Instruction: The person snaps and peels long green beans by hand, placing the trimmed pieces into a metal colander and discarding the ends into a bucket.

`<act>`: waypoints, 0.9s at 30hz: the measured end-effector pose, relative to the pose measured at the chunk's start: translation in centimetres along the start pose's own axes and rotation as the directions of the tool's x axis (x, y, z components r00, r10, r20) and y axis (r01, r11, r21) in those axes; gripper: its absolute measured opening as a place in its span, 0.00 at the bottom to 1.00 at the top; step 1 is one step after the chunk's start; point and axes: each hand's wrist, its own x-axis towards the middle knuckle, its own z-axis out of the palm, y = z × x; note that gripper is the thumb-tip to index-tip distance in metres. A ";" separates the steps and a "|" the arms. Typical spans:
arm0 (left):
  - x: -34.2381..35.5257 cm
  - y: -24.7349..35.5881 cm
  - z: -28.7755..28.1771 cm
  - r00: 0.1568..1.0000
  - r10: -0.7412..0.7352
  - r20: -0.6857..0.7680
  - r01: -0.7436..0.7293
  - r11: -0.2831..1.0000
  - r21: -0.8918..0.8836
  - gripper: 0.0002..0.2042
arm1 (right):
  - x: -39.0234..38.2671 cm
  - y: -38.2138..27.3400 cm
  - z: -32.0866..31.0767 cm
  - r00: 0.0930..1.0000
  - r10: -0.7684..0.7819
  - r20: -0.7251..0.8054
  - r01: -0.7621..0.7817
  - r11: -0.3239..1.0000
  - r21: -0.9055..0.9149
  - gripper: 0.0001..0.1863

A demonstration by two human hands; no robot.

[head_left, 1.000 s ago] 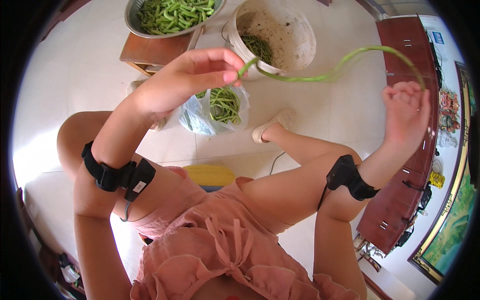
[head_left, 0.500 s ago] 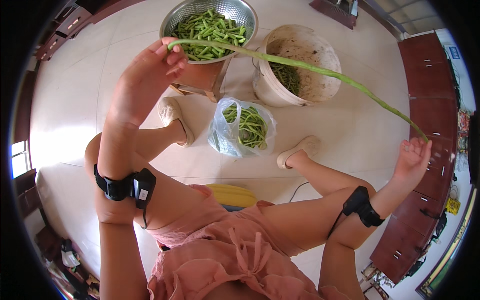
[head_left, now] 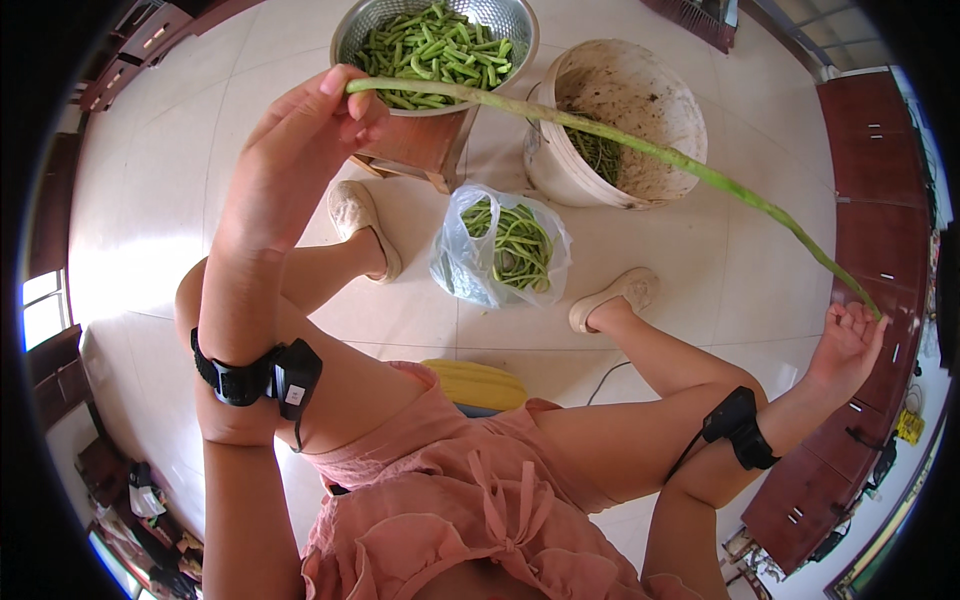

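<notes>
The left hand is pinching one end of a long green bean between thumb and forefinger; its remaining fingers are curling loosely beside the grip. The right hand is holding the opposite end at its fingertips, with the other fingers folding toward the palm; the exact contact there is too small to tell. The bean is extending between the two hands in a shallow arc, sloping down toward the right hand in the view. In this view it is crossing in front of the lower edge of the metal bowl and the mouth of the white bucket.

The bowl is resting on a wooden stool and containing short cut bean pieces. The bucket is standing on the floor to the right of the stool, its inner wall showing dirt, with dark green scraps lying inside. A clear plastic bag is sitting between the person's shoes and holding whole beans. Each forearm is carrying a black strapped device.
</notes>
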 end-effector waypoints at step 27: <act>2.2 0.1 0.7 0.971 -0.129 -0.201 0.128 0.992 -0.020 0.14 | -1.2 0.4 1.5 0.998 -0.062 -0.022 0.064 0.991 0.115 0.10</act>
